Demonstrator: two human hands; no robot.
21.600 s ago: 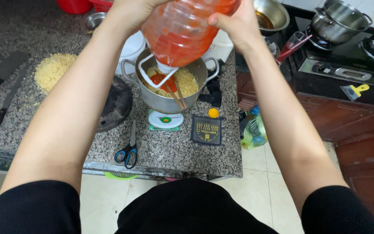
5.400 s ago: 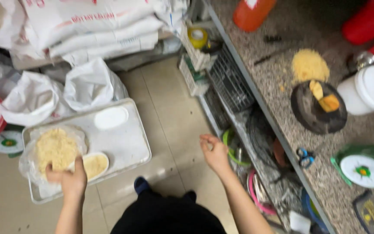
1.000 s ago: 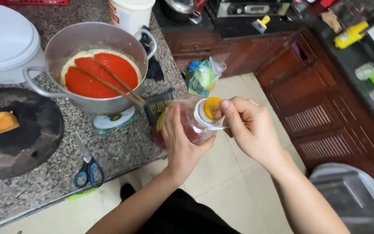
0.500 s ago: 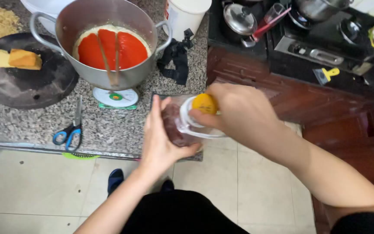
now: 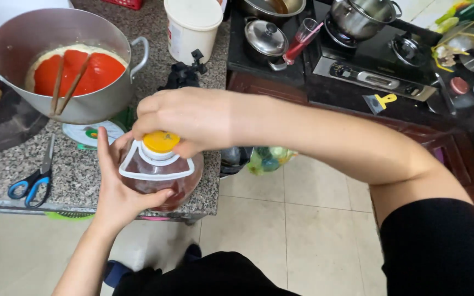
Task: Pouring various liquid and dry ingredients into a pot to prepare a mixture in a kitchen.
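Bottle point(image 5: 157, 178), clear rounded plastic | left hand point(image 5: 117, 189) cups body | right hand point(image 5: 190, 118) pinches round yellow cap point(image 5: 161, 141)

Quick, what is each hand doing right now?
Left hand: closed around the bottle, holding it.
Right hand: fingers closed on the yellow cap.

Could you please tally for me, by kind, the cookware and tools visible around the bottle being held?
Bottle, held by left hand and right hand: 1
Pots: 2
Loose pot lid: 1
Chopsticks: 2
Scissors: 1
White tub: 1
Total: 8
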